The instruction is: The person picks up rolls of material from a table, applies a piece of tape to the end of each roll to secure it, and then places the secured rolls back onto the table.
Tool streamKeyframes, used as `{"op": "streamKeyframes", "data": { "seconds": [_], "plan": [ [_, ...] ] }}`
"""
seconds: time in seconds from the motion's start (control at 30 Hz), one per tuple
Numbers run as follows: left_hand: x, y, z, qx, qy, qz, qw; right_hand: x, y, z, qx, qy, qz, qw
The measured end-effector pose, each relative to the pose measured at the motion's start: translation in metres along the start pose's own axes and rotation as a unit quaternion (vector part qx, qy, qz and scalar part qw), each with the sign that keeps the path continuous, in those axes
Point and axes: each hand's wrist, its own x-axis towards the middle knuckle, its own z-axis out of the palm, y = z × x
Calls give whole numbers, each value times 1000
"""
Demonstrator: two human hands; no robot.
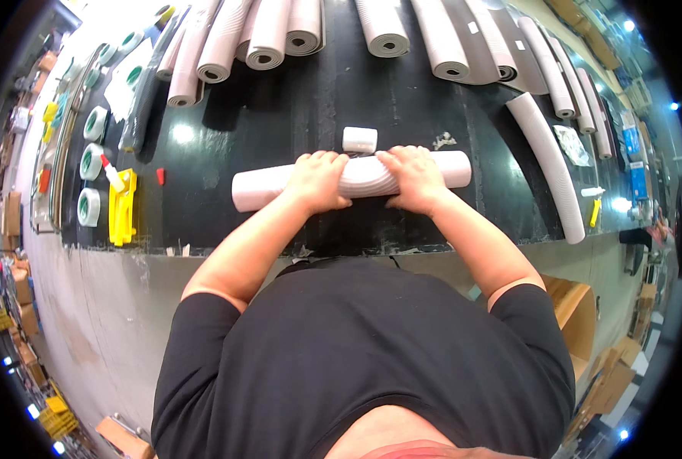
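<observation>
A pale pink ribbed mat, rolled up [367, 177], lies crosswise on the black table in front of me. My left hand [319, 180] grips it left of its middle, fingers over the top and thumb toward the near side. My right hand [413, 177] holds it the same way, right of the middle. Both ends of the roll stick out past my hands. Just beyond the roll, between my hands, sits a small white roll [360, 139]. A crumpled scrap [444, 141] lies to its right.
Several rolled mats [268, 38] line the table's far side, and one long roll [547, 164] lies at the right. Tape rolls [89, 206], a yellow tape dispenser [123, 206] and a red-capped bottle [112, 174] stand at the left. An open cardboard box [574, 321] is below right.
</observation>
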Motion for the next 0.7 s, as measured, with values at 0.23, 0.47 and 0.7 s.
{"op": "streamKeyframes", "data": {
  "seconds": [0.23, 0.47, 0.7],
  "plan": [
    [9, -19, -36, -38, -125, 40, 991, 17, -25, -34, 42, -256, 160, 952],
    [-25, -31, -36, 52, -131, 17, 990, 6, -34, -27, 75, -234, 168, 955],
    [-45, -37, 17, 95, 192, 91, 973, 19, -18, -38, 134, -308, 139, 932]
  ]
}}
